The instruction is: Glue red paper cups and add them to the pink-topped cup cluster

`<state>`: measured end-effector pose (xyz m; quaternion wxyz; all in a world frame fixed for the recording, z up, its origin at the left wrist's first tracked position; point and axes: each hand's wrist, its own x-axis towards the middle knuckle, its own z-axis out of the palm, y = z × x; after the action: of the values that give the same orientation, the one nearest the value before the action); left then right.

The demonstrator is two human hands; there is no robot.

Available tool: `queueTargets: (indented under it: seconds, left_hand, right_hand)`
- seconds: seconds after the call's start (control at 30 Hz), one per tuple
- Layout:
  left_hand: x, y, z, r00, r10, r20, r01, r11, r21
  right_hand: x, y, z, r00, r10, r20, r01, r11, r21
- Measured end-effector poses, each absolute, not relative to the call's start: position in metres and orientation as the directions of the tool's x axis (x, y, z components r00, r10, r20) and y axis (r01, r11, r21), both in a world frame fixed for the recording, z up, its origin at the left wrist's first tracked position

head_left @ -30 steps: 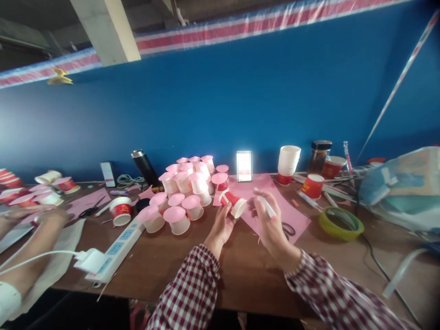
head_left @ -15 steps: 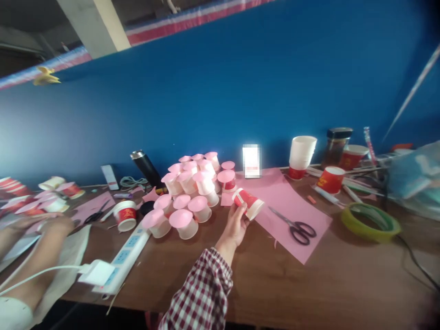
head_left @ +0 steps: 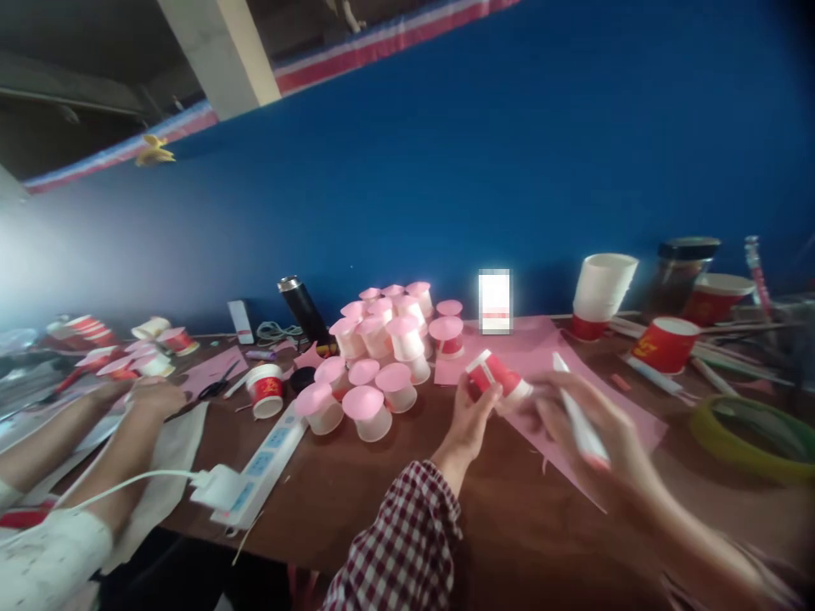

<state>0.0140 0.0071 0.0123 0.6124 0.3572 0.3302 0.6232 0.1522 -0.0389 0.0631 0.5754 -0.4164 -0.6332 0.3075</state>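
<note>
Leaning right, a cup point(head_left: 503, 375) is pinched by the left hand point(head_left: 467, 427); a tube point(head_left: 578, 417) is held in the blurred right hand point(head_left: 619, 434); pink-topped cups point(head_left: 375, 339) are grouped left.

Holding a tilted red cup point(head_left: 504, 375) in left hand point(head_left: 468, 431), a white tube point(head_left: 576, 416) in right hand point(head_left: 619, 431), near pink-topped cups point(head_left: 363, 372)

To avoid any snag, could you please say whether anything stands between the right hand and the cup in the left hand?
Nothing visible: the right hand, gripping a white tube, is beside the cup in the left hand; blur hides any contact.
</note>
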Motion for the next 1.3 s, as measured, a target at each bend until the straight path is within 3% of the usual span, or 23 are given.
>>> queueTargets:
  seconds: [0.1,0.23,0.47,0.6,0.7,0.9,1.3]
  left_hand:
    - [0.014,0.013,0.014,0.014,0.997,0.077,-0.559,-0.056,0.827]
    - [0.013,0.023,0.012,-0.038,0.999,0.024,-0.553,-0.041,0.832]
    - [0.011,0.025,0.009,-0.021,1.0,-0.01,-0.569,-0.003,0.822]
    - [0.01,0.021,0.01,0.007,1.0,0.006,-0.556,-0.001,0.831]
    - [0.01,0.019,0.012,-0.003,1.0,0.003,-0.565,-0.004,0.825]
    - [0.009,0.019,0.015,0.004,0.994,-0.113,-0.604,0.092,0.792]
    - [0.007,0.021,0.013,0.051,0.99,-0.13,-0.631,0.133,0.764]
  right_hand:
    - [0.154,-0.005,0.061,0.026,0.895,0.445,0.263,0.423,-0.867]
    - [0.148,0.025,0.047,0.102,0.836,0.539,0.246,0.504,-0.828]
    - [0.141,0.01,0.033,-0.006,0.821,0.571,0.236,0.556,-0.797]
    - [0.141,0.005,0.028,0.134,0.805,0.578,0.243,0.538,-0.807]
    - [0.143,0.008,0.027,0.231,0.826,0.514,0.224,0.469,-0.854]
    - [0.153,0.01,0.03,0.268,0.88,0.393,0.196,0.35,-0.916]
    - [0.15,0.014,0.031,0.248,0.826,0.506,0.277,0.44,-0.854]
